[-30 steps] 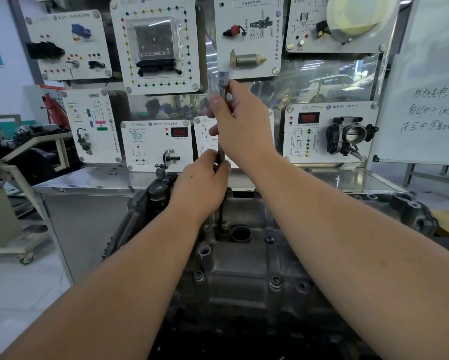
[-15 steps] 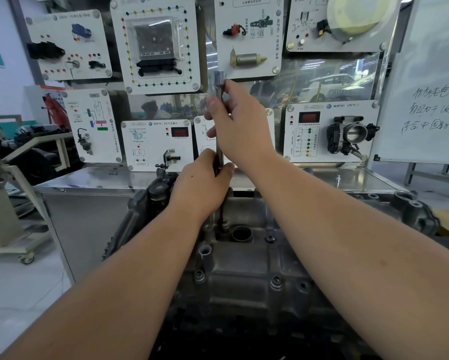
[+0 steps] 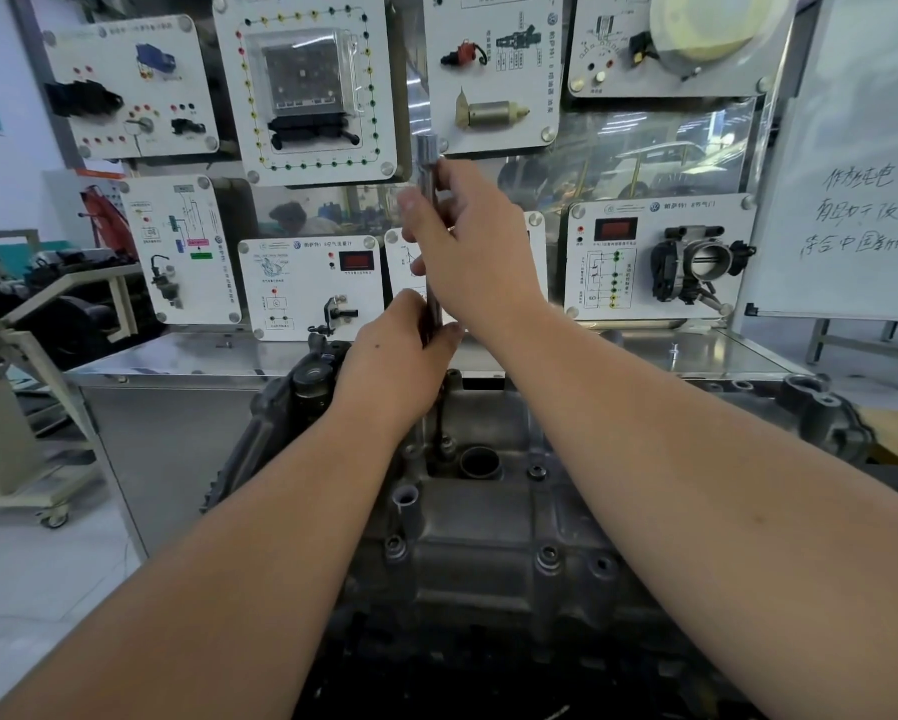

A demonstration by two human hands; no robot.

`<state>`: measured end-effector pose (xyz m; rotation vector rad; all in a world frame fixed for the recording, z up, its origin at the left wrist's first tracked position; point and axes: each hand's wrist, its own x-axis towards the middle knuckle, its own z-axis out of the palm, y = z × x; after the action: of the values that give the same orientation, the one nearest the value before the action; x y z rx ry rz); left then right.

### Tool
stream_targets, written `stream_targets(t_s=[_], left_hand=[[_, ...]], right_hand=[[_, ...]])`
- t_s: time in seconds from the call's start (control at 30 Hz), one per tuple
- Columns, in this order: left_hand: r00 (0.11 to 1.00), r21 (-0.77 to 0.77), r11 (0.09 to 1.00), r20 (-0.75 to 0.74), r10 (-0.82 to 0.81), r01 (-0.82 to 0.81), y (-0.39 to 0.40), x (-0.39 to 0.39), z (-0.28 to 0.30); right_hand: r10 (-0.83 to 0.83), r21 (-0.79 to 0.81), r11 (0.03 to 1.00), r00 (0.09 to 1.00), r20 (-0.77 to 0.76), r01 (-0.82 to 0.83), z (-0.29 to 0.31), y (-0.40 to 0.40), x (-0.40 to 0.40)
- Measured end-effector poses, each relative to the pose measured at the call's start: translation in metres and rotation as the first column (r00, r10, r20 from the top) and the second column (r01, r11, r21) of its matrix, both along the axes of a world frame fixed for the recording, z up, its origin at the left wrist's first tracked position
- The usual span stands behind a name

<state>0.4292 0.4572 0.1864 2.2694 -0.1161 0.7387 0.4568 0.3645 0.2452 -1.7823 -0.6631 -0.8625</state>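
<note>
Engine block [image 3: 488, 537], below both grips: bolts [image 3: 547, 556] seated, one bore [image 3: 480, 462] open. My left grip [image 3: 394, 366]: curled round the lower shaft of the upright socket bar [image 3: 428, 153]. My right grip [image 3: 472, 252], above it: pinching the upper shaft. Fastener under the bar hidden; turning likely unfinished. Beyond: training panels [image 3: 311, 288].

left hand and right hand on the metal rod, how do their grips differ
The left hand grips the metal rod low, just above the engine; the right hand holds it higher, near the top end. The left hand is curled tight, its back toward the camera, while the right hand's thumb stretches up beside the shaft. Both hold the same upright rod.
</note>
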Motion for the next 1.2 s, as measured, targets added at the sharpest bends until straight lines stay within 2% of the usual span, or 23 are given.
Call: stream_targets(t_s=[0.27,0.5,0.63,0.93,1.03,1.2], left_hand=[[1.000,0.002,1.000,-0.020,-0.023,0.023,-0.0018,-0.0028,0.0004],[1.000,0.009,1.000,-0.008,-0.004,0.005,-0.0008,-0.0016,0.0026],[1.000,0.005,1.000,-0.003,-0.014,0.014,0.0002,-0.0010,0.0014],[1.000,0.012,1.000,-0.028,-0.008,0.008,-0.0019,-0.0010,0.0013],[1.000,0.008,1.000,-0.013,0.004,-0.004,-0.0022,-0.0016,0.0015],[1.000,0.002,1.000,-0.008,0.007,-0.007,-0.0023,-0.0029,0.0005]], right_hand=[[-0.022,-0.044,0.999,0.999,-0.026,0.021,0.0012,-0.0010,0.0001],[0.060,-0.018,0.998,0.998,-0.012,-0.061,-0.0001,-0.0013,-0.0025],[-0.005,-0.053,0.999,0.999,0.032,0.007,-0.0005,-0.0005,-0.0038],[0.032,-0.002,0.999,0.997,-0.071,-0.032,0.0015,-0.0022,0.0006],[0.021,-0.017,1.000,0.999,-0.047,-0.022,0.0003,-0.0011,0.0006],[-0.014,0.061,0.998,1.000,0.029,0.012,-0.0001,-0.0033,0.0016]])
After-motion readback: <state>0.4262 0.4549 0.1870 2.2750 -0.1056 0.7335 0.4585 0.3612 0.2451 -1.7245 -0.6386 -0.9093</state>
